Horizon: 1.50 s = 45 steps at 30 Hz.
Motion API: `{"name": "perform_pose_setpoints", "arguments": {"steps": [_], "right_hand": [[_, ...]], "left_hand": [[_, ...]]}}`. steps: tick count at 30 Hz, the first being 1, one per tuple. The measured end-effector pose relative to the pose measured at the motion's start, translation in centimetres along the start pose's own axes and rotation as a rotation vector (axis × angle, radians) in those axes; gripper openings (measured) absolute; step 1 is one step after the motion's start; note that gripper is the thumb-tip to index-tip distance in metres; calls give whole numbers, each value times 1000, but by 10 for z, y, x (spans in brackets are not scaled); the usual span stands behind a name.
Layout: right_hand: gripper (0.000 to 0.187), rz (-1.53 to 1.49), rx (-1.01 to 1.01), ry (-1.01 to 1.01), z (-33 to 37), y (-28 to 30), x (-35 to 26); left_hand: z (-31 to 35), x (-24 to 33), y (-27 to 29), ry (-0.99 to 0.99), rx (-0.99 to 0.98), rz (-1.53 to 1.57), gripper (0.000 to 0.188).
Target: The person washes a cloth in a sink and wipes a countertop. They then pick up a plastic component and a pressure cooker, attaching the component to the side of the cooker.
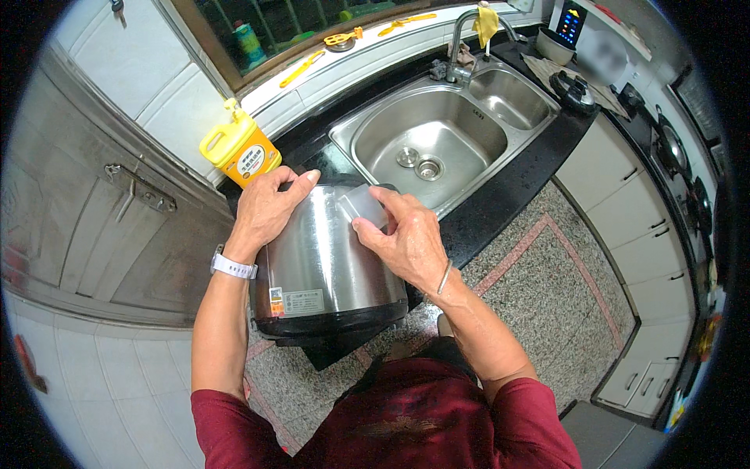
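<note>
I hold the steel cooker body [324, 258] tipped on its side at the edge of the black counter [500, 203], directly below my head, with the double sink [437, 133] at twelve to one o'clock beyond it. Its base, black-rimmed, faces me at six o'clock.

Handling, as I judge it: the shell is rigid, polished metal, likely slippery if wet, and bulky enough to need both hands. It looks moderately heavy; part of it overhangs the counter edge, so it could roll. Best purchase is across the curved wall and at the upper rim, not on the smooth belly alone.

My left hand [266, 209] lies flat on the shell at ten o'clock, fingers together and curled over the upper edge, thumb spread along the top. My right hand [406, 234] sits at two o'clock on the shell, fingers bent and pinching a small translucent plastic cup [361, 205] fitted to the cooker's side. I cannot tell whether that cup is seated or loose.

A yellow detergent jug [238, 148] stands at eleven o'clock, apart from my left hand.
</note>
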State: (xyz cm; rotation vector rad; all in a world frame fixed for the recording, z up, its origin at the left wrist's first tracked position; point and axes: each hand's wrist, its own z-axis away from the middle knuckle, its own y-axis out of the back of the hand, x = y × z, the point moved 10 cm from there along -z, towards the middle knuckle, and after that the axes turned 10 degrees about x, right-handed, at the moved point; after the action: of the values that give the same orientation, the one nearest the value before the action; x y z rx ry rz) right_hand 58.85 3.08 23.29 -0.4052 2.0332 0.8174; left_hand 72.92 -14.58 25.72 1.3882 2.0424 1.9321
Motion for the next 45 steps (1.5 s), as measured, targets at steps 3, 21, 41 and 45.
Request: {"name": "perform_pose_setpoints", "arguments": {"steps": [3,21,41,45], "right_hand": [[53,13,49,45,-2,-1,-2],[54,68,44,-40,-12,-10,-11],[54,9,131,-46,-5,-12,-8],[55,-15,118,-110,-6,-15,-5]], "left_hand": [[1,1,-2,14,-3,-6,60],[0,-1,-4,-29,14,10,65],[3,4,0,-28,-13,-12,54],[7,14,2,-137,29,72,47]]}}
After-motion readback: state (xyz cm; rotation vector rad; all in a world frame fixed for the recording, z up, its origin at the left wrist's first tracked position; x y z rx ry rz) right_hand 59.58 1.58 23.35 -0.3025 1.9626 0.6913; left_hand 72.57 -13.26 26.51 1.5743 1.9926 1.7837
